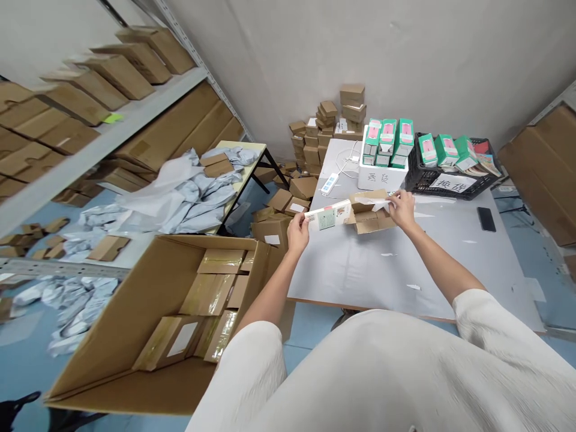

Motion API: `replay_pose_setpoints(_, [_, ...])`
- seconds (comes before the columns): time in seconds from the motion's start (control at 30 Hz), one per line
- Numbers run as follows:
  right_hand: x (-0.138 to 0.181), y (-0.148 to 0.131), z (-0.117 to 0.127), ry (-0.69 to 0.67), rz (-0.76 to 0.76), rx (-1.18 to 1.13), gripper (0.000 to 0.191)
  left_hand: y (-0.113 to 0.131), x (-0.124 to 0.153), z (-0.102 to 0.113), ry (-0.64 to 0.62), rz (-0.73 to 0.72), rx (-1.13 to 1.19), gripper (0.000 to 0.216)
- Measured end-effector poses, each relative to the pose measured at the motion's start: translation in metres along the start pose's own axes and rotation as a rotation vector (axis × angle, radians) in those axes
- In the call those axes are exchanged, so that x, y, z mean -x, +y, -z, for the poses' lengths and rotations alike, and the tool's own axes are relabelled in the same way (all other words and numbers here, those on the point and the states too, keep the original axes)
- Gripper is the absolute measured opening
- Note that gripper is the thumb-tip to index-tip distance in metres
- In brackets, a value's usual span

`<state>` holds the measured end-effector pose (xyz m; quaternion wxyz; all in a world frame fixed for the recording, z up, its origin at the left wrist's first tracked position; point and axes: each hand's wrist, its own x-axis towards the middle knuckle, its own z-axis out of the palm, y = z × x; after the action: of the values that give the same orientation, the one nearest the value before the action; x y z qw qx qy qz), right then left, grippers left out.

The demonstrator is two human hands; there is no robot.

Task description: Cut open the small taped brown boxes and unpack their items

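My left hand [299,233] grips one end of a flat white printed box [329,217] with a green panel on its side. The far end of that white box meets the opening of a small brown cardboard box [374,227]; how deep it reaches inside I cannot tell. My right hand [402,210] is closed at the right of the cardboard box, its fingers pinching a piece of white paper [377,203] by the raised flap. Both hands are above the grey-covered table [351,276].
A white bin [382,178] and a black crate [454,186] hold green boxes at the table's back. A phone [486,219] and power strip [330,183] lie on the table. At left stand a large open carton [121,312] with taped boxes and a loaded shelf [148,114].
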<state>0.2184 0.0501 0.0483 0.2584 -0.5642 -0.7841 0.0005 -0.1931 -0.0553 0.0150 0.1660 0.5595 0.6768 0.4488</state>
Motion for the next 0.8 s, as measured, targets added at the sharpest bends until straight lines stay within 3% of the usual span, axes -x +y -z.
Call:
replay_pose_setpoints(0.07, [-0.009, -0.008, -0.015, -0.068, 0.011, 0.015, 0.035, -0.002, 0.002, 0.004, 0.02, 0.011, -0.015, 0.028])
replay_pose_setpoints(0.27, [-0.014, -0.023, -0.059, -0.439, -0.028, 0.075, 0.042, 0.001, -0.002, 0.017, 0.043, 0.019, -0.027, 0.027])
replay_pose_setpoints(0.47, [-0.01, -0.016, -0.072, -0.74, -0.095, -0.001, 0.062, 0.015, -0.006, 0.005, 0.049, 0.0, 0.028, 0.029])
replay_pose_setpoints(0.53, [-0.008, -0.011, -0.071, -0.762, -0.123, -0.074, 0.056, 0.022, -0.007, -0.003, 0.046, -0.016, 0.046, 0.029])
replay_pose_setpoints(0.63, [-0.001, -0.008, -0.065, -0.654, -0.222, -0.236, 0.038, 0.035, -0.006, -0.017, 0.044, -0.045, 0.065, 0.029])
replay_pose_setpoints(0.8, [0.011, -0.022, -0.044, -0.557, -0.512, -0.839, 0.022, 0.058, 0.001, -0.046, 0.016, -0.136, 0.087, 0.033])
